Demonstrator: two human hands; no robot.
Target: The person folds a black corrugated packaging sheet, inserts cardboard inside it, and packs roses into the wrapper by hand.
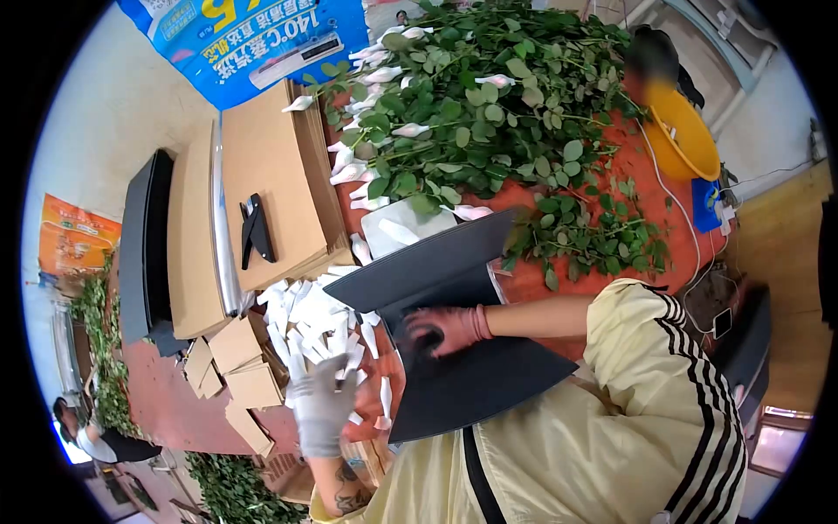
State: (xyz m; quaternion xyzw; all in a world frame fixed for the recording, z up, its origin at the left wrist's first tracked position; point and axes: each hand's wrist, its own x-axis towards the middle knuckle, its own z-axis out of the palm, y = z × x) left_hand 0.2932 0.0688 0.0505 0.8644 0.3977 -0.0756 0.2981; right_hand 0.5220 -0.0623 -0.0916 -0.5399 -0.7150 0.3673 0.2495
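My left hand [321,409], in a light grey glove, is over the near edge of a loose pile of small white sleeves [305,319]. It is slightly blurred; its fingers look apart, with nothing visible in them. My right hand [449,330], in a pink glove with a dark palm, rests inside a folded black sheet [489,384] before my body. Its fingers are spread and bent against the sheet. The sheet's far flap [428,258] stands raised. Single white sleeves [385,397] lie between the pile and the sheet.
Rose stems with white-wrapped heads [489,113] cover the far red table [166,384]. A black stapler [256,231] lies on stacked cardboard [279,175]. Small cardboard pieces [253,384] lie left. A yellow basin [685,131], cables and a phone [722,323] are right. Another person [105,437] is far left.
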